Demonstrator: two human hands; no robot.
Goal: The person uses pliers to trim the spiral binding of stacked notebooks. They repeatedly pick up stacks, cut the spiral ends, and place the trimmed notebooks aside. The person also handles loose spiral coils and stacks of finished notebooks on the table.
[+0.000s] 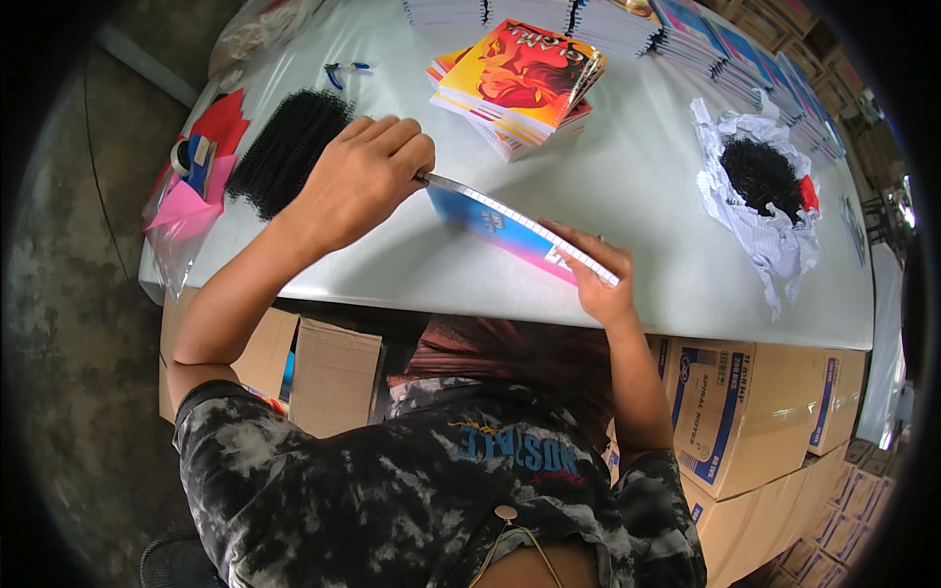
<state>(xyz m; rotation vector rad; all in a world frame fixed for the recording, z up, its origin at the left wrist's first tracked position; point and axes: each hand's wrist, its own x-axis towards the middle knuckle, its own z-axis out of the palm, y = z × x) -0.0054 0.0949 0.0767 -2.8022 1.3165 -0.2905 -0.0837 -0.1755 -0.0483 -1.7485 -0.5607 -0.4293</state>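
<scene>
A blue and pink notebook (505,233) is held tilted above the table, its white punched edge upward. My right hand (600,276) grips its right end, thumb on one side and fingers on the other. At the opposite end of that edge, my left hand (377,165) is closed with curled fingers. A small dark piece shows by its fingertips, too hidden to name. Left of that hand lies a pile of black spiral coils (292,147). Beyond the notebook stands a stack of red and yellow notebooks (524,78).
Blue-handled pliers (347,72) lie at the back left. A tape dispenser (196,162) sits on pink and red sheets at the left edge. More black coils (763,176) rest in crumpled white paper (720,186) at right. Notebook stacks (706,44) line the back; cardboard boxes (765,402) stand below.
</scene>
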